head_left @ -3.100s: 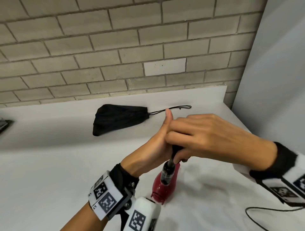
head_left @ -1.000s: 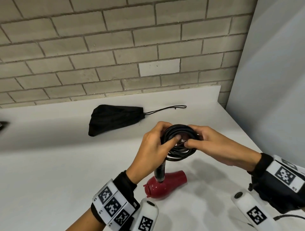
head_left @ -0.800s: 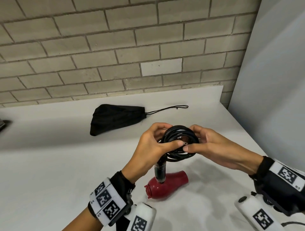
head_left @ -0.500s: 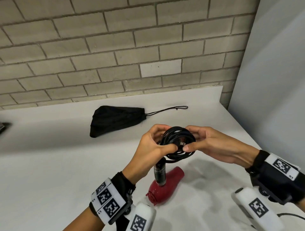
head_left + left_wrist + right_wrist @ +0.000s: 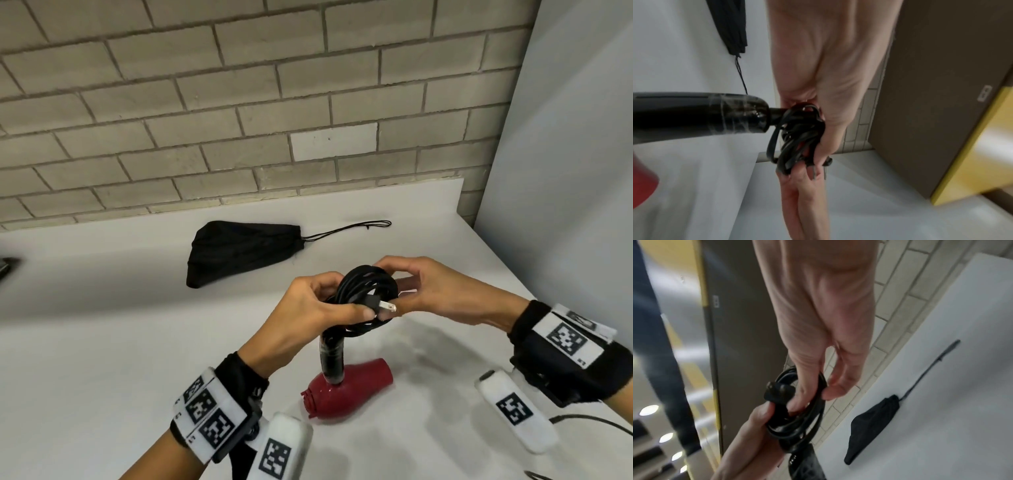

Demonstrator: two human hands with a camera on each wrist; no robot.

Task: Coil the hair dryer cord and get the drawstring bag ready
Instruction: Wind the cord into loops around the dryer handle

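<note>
The black cord (image 5: 366, 296) is wound into a tight coil above the white counter, its plug (image 5: 383, 305) poking out to the right. My left hand (image 5: 318, 308) grips the coil from the left, thumb over the plug base. My right hand (image 5: 421, 291) pinches the coil's right side (image 5: 801, 404). The red hair dryer (image 5: 349, 390) hangs below by its black handle (image 5: 330, 359), nozzle near the counter. The black drawstring bag (image 5: 239, 250) lies flat behind, closed, its string (image 5: 352, 229) trailing right. The left wrist view shows the handle (image 5: 698, 113) and coil (image 5: 797, 139).
A white counter (image 5: 102, 342) runs back to a brick wall (image 5: 239, 102); a grey panel (image 5: 565, 171) bounds the right side. A thin black cable (image 5: 589, 419) lies at the counter's lower right. A dark object (image 5: 5, 270) sits at the far left edge.
The loose cord has been wound into a coil. In the last second both hands kept holding it and the plug end now sticks out; the hanging dryer has swung slightly.
</note>
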